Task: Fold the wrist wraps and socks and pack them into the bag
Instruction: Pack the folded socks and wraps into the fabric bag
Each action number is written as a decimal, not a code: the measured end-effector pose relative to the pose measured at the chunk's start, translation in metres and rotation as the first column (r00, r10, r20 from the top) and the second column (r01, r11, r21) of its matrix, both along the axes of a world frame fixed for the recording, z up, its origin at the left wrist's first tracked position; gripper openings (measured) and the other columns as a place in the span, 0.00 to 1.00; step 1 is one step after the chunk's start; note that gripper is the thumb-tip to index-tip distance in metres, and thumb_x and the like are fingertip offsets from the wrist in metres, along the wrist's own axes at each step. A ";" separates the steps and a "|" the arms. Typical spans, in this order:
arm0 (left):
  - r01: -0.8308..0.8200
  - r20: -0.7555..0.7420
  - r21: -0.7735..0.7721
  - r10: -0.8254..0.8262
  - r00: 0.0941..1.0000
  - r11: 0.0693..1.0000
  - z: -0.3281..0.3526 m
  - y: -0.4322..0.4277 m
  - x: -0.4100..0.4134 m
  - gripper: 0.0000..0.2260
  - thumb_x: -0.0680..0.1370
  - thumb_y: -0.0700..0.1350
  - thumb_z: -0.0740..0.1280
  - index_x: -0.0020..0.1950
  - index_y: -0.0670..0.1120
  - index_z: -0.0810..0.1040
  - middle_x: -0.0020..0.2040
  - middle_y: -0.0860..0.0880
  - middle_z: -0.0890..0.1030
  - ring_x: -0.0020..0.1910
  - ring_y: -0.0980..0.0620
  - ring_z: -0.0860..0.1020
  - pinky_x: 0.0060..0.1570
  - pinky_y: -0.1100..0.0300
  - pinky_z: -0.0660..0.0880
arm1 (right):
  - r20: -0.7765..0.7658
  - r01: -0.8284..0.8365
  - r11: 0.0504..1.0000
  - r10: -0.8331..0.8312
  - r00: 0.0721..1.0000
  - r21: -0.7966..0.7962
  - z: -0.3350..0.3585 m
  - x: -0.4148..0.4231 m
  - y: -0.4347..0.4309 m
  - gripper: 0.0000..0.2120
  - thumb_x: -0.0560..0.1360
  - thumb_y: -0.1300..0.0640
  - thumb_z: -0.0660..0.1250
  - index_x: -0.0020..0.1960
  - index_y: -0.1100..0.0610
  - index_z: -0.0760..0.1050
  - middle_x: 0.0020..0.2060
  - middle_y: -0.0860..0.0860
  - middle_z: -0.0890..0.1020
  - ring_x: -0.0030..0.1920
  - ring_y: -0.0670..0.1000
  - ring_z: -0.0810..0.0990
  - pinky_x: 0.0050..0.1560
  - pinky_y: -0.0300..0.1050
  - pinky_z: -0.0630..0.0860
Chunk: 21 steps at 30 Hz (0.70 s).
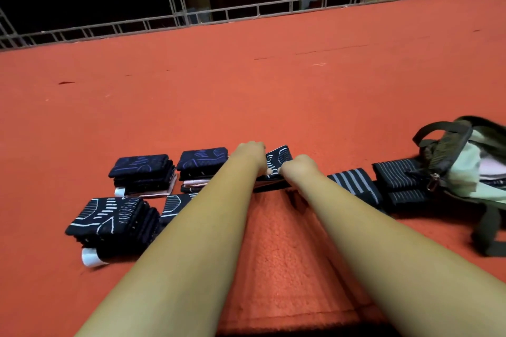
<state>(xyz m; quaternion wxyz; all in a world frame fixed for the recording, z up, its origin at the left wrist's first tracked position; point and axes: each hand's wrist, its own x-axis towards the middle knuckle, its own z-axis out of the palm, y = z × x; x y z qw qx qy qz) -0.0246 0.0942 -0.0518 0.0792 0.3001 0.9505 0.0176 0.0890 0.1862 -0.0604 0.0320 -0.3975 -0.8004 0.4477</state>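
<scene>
Both my hands hold one folded black sock with white lines [279,159] on the red carpet. My left hand [250,154] grips its left side and my right hand [298,166] pinches its near right edge. Left of my arms lie folded black sock stacks: one with purple lines [142,168], a second purple one [202,163], a white-lined stack [109,220] nearest me, and another [175,204] partly hidden by my left forearm. Right of my arms lie a striped black-and-grey wrist wrap [353,182] and a folded black wrist wrap [398,182] touching the bag.
An open green and olive bag [465,169] with dark straps lies at the right edge, its mouth facing the wraps. Red carpet [273,85] stretches far ahead to a metal truss rail [175,19] at the back.
</scene>
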 end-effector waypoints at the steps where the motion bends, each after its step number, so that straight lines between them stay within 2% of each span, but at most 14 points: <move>1: -0.009 -0.005 0.025 0.009 1.000 1.000 -0.002 -0.003 0.002 0.35 0.75 0.55 0.79 0.78 0.46 0.71 0.72 0.44 0.76 0.72 0.39 0.74 0.70 0.45 0.74 | -0.023 0.005 0.999 -0.006 1.000 -0.035 0.002 0.003 -0.002 0.06 0.77 0.60 0.66 0.41 0.57 0.73 0.44 0.55 0.81 0.47 0.60 0.81 0.45 0.46 0.73; 5: -0.010 -0.078 0.154 0.022 0.997 0.988 -0.008 -0.018 0.019 0.28 0.78 0.50 0.76 0.75 0.46 0.72 0.69 0.43 0.75 0.70 0.39 0.74 0.67 0.43 0.74 | -0.125 0.038 0.985 -0.060 0.990 -0.170 0.006 0.013 -0.010 0.06 0.74 0.59 0.69 0.41 0.57 0.74 0.40 0.55 0.80 0.42 0.58 0.80 0.43 0.47 0.74; 8: 0.035 -0.157 0.155 -0.010 0.988 0.987 -0.002 -0.022 0.031 0.19 0.80 0.44 0.71 0.70 0.45 0.74 0.65 0.44 0.75 0.66 0.39 0.76 0.61 0.43 0.76 | -0.182 0.055 0.963 -0.106 0.978 -0.265 0.013 0.018 -0.015 0.06 0.71 0.57 0.73 0.44 0.58 0.77 0.42 0.55 0.83 0.43 0.58 0.83 0.45 0.49 0.79; 11: 0.054 -0.141 0.101 -0.040 0.989 0.993 0.019 -0.029 0.038 0.16 0.78 0.45 0.72 0.65 0.45 0.76 0.61 0.44 0.78 0.61 0.39 0.79 0.58 0.45 0.78 | -0.206 0.015 0.937 -0.092 0.974 -0.348 0.019 0.027 -0.018 0.13 0.65 0.56 0.74 0.48 0.60 0.81 0.44 0.58 0.87 0.43 0.59 0.87 0.49 0.58 0.87; 12: 0.058 -0.124 0.083 -0.047 0.991 0.995 0.028 -0.033 0.038 0.16 0.76 0.46 0.74 0.63 0.45 0.78 0.59 0.44 0.80 0.60 0.40 0.80 0.56 0.47 0.78 | -0.200 -0.001 0.935 -0.075 0.977 -0.354 0.023 0.032 -0.019 0.16 0.63 0.56 0.75 0.49 0.60 0.82 0.43 0.59 0.87 0.43 0.60 0.88 0.47 0.63 0.87; 13: 0.065 -0.097 0.075 -0.058 0.994 0.995 0.039 -0.038 0.038 0.16 0.75 0.49 0.76 0.60 0.45 0.81 0.56 0.44 0.83 0.57 0.41 0.81 0.52 0.51 0.78 | -0.200 -0.015 0.938 -0.059 0.978 -0.347 0.027 0.035 -0.019 0.17 0.62 0.55 0.75 0.50 0.60 0.83 0.42 0.58 0.87 0.42 0.60 0.88 0.44 0.64 0.87; 14: 0.071 -0.057 0.082 -0.067 0.996 0.994 0.048 -0.044 0.037 0.16 0.74 0.50 0.78 0.58 0.45 0.83 0.53 0.44 0.84 0.55 0.41 0.82 0.48 0.54 0.76 | -0.214 -0.039 0.946 -0.033 0.976 -0.321 0.034 0.042 -0.021 0.16 0.63 0.54 0.74 0.49 0.59 0.82 0.41 0.57 0.86 0.40 0.59 0.87 0.42 0.60 0.87; 16: 0.063 0.036 0.153 -0.070 0.997 0.986 0.065 -0.059 0.037 0.21 0.73 0.52 0.80 0.62 0.46 0.82 0.54 0.45 0.85 0.55 0.43 0.82 0.46 0.56 0.73 | -0.263 -0.114 0.966 0.050 0.964 -0.234 0.048 0.052 -0.021 0.10 0.69 0.55 0.73 0.49 0.56 0.82 0.41 0.54 0.83 0.39 0.55 0.81 0.38 0.46 0.79; 17: 0.059 0.091 0.213 -0.080 0.993 0.975 0.073 -0.067 0.038 0.24 0.72 0.51 0.82 0.65 0.46 0.81 0.55 0.46 0.85 0.55 0.45 0.83 0.47 0.56 0.73 | -0.289 -0.154 0.968 0.092 0.953 -0.197 0.054 0.057 -0.021 0.10 0.71 0.56 0.73 0.51 0.53 0.82 0.43 0.53 0.84 0.40 0.53 0.80 0.39 0.44 0.75; 19: 0.063 0.231 0.362 -0.155 0.961 0.930 0.087 -0.082 0.045 0.25 0.72 0.48 0.83 0.67 0.48 0.80 0.57 0.51 0.85 0.56 0.48 0.83 0.53 0.56 0.76 | -0.317 -0.211 0.965 0.152 0.936 -0.158 0.066 0.067 -0.018 0.13 0.71 0.57 0.72 0.55 0.48 0.81 0.49 0.53 0.86 0.45 0.53 0.82 0.44 0.47 0.76; 21: 0.054 0.385 0.530 -0.297 0.874 0.846 0.099 -0.095 0.057 0.25 0.73 0.45 0.82 0.68 0.52 0.80 0.60 0.55 0.86 0.60 0.51 0.84 0.62 0.53 0.78 | -0.361 -0.266 0.956 0.208 0.909 -0.121 0.082 0.079 -0.015 0.15 0.69 0.58 0.72 0.55 0.46 0.81 0.51 0.52 0.87 0.50 0.55 0.83 0.49 0.52 0.80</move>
